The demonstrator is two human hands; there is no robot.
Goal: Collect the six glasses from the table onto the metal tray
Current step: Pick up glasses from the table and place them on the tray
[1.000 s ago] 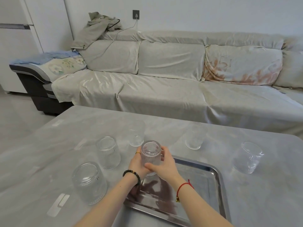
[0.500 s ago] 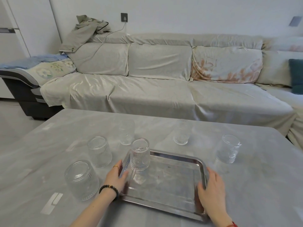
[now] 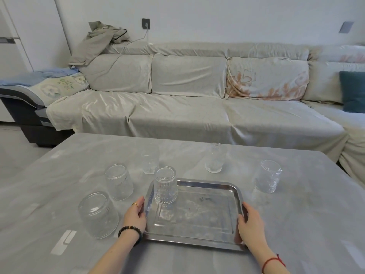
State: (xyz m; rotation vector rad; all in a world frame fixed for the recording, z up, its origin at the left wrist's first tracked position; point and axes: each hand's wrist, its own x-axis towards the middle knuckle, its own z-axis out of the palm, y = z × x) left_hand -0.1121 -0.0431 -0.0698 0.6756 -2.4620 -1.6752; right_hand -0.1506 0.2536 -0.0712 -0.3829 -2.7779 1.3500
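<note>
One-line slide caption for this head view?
Both hands, left hand and right hand, grip the metal tray holding one glass; five remain on the table.

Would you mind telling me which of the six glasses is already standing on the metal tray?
Only the upside-down glass in the tray's far left corner; the other five stand on the table around it.

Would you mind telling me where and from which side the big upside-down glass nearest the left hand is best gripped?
Probably around its ribbed side wall, about mid-height, coming from the right with the left hand, which lies beside it. The glass stands inverted, its closed base on top, so there is no rim to pinch. It widens toward the table, so a wide grip suits it.
</note>
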